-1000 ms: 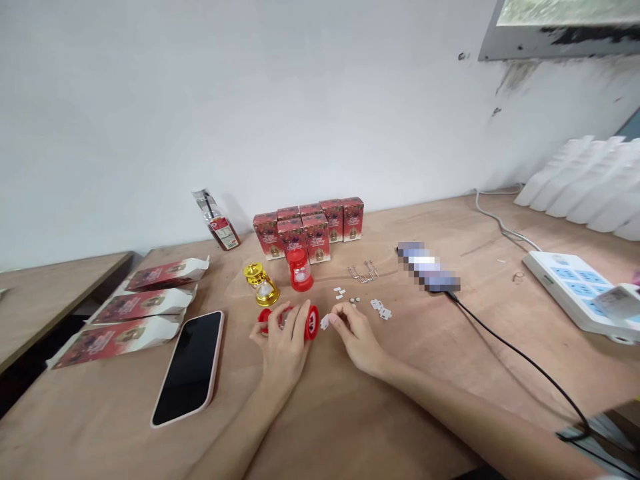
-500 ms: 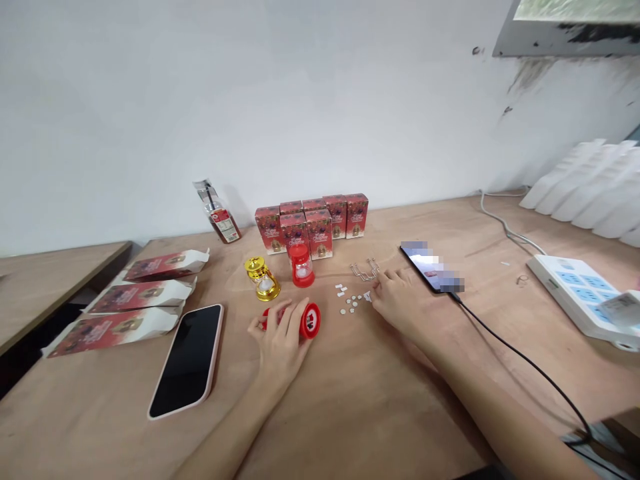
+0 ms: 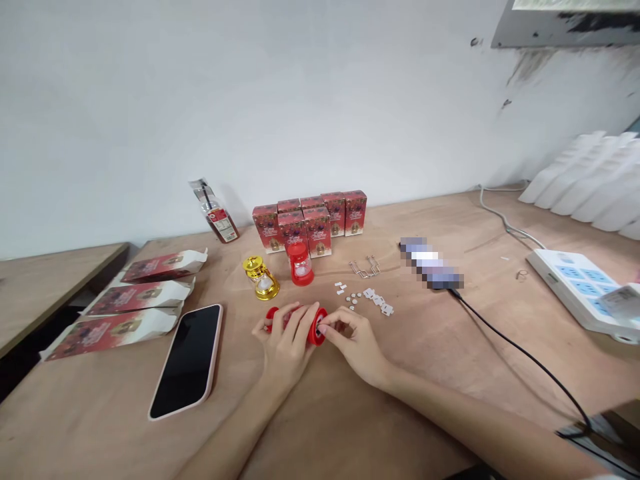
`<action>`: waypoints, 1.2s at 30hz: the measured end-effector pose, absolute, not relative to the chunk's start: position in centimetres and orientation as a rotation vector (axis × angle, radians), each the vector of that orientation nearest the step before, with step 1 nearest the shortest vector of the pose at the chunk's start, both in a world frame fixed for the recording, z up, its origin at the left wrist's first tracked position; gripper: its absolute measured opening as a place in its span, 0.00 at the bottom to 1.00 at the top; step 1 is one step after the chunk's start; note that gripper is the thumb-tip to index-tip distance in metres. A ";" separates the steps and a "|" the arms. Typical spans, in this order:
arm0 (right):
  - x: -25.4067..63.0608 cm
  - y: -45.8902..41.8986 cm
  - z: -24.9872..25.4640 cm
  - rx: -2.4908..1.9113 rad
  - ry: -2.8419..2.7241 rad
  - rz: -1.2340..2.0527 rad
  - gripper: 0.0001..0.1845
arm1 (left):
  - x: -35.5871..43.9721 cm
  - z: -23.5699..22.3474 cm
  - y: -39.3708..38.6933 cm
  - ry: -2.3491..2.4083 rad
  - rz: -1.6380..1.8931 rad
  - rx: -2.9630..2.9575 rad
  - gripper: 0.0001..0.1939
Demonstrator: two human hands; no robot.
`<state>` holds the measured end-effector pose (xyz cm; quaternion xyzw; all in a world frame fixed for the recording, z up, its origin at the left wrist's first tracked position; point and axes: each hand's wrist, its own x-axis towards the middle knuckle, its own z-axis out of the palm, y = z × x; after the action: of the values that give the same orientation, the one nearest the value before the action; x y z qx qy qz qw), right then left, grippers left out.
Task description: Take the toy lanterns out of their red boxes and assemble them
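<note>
L hand (image 3: 286, 343) is gripping a red lantern (image 3: 315, 335) on its side, low at the table (image 3: 330, 430), base facing R hand (image 3: 357, 343). R fingertips are touching the base; can't tell if they're pinching smth. Gold lantern (image 3: 261, 279) & 2nd red lantern (image 3: 300, 265) are standing behind, nr boxes (image 3: 306, 230). White tabs (image 3: 379, 301) are lying beyond R hand.

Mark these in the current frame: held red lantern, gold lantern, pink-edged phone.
Held red lantern (image 3: 315, 334): head view, on the base rim.
Gold lantern (image 3: 261, 279): head view, mid-body.
Pink-edged phone (image 3: 187, 363): head view, on the dark screen.
</note>
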<state>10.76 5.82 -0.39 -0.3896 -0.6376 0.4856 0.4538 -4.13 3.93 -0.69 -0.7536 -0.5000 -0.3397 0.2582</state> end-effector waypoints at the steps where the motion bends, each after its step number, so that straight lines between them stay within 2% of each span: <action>1: 10.8 5.9 -0.6 -0.956 -1.540 1.249 0.06 | -4.1 -0.7 3.9 -1.357 -0.921 -2.046 0.13; 6: 10.5 6.2 -1.4 -0.910 -1.396 1.428 0.10 | -4.1 -1.0 3.9 -1.360 -0.919 -2.064 0.15; 12: 10.3 6.0 -1.4 -0.914 -1.368 1.422 0.14 | -3.8 -1.1 3.7 -1.379 -0.925 -2.051 0.14; 27: 10.1 5.8 -1.3 -0.919 -1.522 1.290 0.12 | -3.6 -0.8 3.7 -1.384 -0.907 -2.036 0.13; 36: 9.8 6.2 -2.0 -0.962 -1.359 1.344 0.08 | -3.2 -0.9 4.1 -1.420 -0.769 -1.945 0.13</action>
<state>9.82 6.17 -1.96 -0.3944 -0.5571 0.5509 0.4802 -3.18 4.10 -0.90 -0.7336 -0.5354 -0.2899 0.3019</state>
